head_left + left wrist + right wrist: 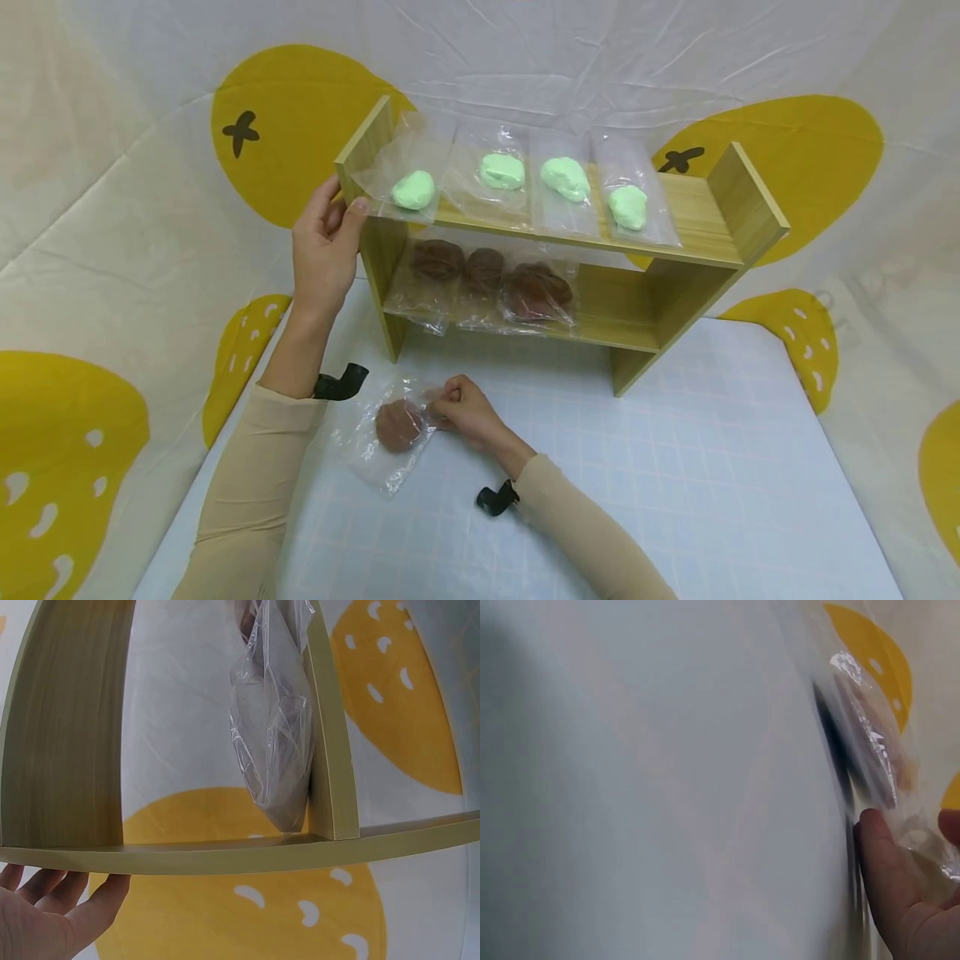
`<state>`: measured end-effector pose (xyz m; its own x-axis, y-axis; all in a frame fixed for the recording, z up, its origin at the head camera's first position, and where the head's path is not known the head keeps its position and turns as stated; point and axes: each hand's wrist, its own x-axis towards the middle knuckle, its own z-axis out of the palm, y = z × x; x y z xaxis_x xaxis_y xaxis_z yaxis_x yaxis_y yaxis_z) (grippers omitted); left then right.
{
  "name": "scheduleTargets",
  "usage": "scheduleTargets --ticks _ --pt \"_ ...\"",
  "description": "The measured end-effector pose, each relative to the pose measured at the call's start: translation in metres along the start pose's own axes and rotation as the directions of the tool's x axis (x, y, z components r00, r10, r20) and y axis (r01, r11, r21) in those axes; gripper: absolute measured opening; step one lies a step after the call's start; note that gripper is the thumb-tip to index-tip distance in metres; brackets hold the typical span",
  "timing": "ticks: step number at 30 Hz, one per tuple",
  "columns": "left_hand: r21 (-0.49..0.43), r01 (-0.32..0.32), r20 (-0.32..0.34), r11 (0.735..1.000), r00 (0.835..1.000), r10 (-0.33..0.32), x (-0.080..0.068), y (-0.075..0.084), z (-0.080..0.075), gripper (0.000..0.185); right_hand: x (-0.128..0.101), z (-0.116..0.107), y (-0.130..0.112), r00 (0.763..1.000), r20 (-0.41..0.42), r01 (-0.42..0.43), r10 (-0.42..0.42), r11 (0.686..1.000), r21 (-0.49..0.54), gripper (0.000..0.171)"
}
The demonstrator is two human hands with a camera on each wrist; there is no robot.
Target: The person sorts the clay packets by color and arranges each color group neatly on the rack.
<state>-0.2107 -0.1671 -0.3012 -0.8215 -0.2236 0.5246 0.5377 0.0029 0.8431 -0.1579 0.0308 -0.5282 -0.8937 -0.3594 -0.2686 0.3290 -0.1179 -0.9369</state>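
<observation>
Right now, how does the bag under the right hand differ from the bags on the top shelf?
The bag on the table holds a brown lump; the four top-shelf bags hold pale green lumps. It lies alone on the white mat, while they sit in a row on the wooden rack. The right hand pinches its edge; the left hand rests on the rack's end, beside the nearest green bag. All are clear plastic.

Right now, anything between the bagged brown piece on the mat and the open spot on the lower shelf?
Nothing visible. The right hand pinches the brown bag on the mat; bare mat lies between it and the lower shelf, whose right part is free beside three brown bags.
</observation>
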Motion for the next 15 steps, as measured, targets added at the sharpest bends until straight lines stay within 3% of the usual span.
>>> scheduleTargets --ticks 10,15 --pt "0.012 0.004 -0.004 1.000 1.000 -0.004 -0.0005 0.0009 -0.0008 0.043 -0.0011 -0.0032 0.0004 1.000 -0.005 -0.017 0.018 0.999 0.029 0.059" --pt "0.015 0.006 0.000 1.000 1.000 -0.006 -0.0005 0.0007 -0.0004 0.043 -0.0038 -0.0063 0.0017 0.997 0.073 0.013 -0.015 1.000 0.026 0.040"
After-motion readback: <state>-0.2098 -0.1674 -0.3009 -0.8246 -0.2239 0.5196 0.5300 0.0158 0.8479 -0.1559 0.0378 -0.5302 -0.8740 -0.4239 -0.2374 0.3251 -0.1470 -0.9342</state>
